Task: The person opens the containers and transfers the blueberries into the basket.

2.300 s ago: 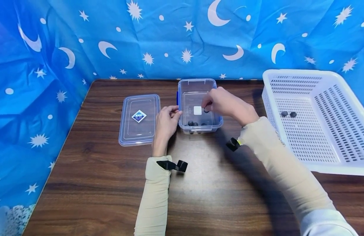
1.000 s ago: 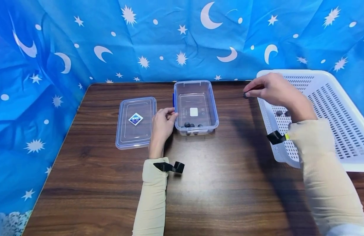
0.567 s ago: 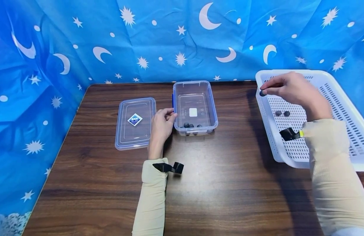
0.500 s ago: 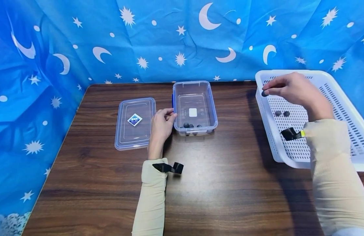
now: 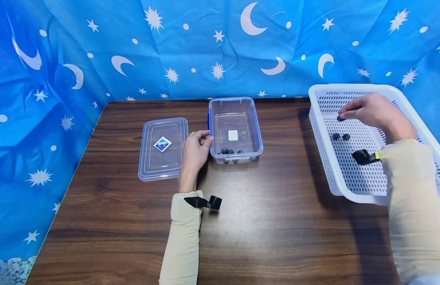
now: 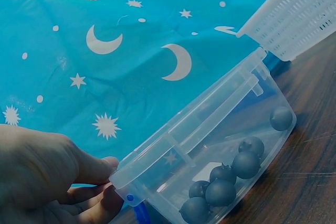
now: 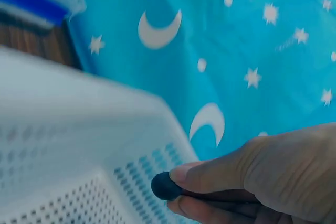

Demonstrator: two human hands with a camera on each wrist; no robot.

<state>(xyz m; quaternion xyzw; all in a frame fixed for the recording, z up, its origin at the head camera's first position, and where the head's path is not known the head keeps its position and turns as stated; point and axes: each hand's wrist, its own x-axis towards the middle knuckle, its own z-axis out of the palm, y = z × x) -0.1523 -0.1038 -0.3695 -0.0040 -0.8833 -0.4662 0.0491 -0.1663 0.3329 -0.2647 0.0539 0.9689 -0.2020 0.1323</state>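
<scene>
My right hand (image 5: 378,113) is over the white basket (image 5: 342,190), pinching a blueberry (image 7: 166,186) between thumb and fingertips. Two more blueberries (image 5: 341,137) lie on the basket floor, a little nearer than the hand. At the middle of the table, a clear plastic container (image 5: 258,136) stands without its lid. Several blueberries (image 6: 220,192) have gathered along its near end. My left hand (image 5: 196,152) pinches the container's left rim, the thumb (image 6: 100,167) against the corner in the left wrist view.
Left of my left hand lies the container's clear lid (image 5: 163,162), flat on the wooden table (image 5: 270,221), with a blue and white label. A blue cloth (image 5: 205,43) with moons and stars hangs behind the table and along its left side.
My right hand has gone from inside the container to over the basket, carrying a blueberry, and has since moved farther in over the basket. My left hand stays at the container's rim.
</scene>
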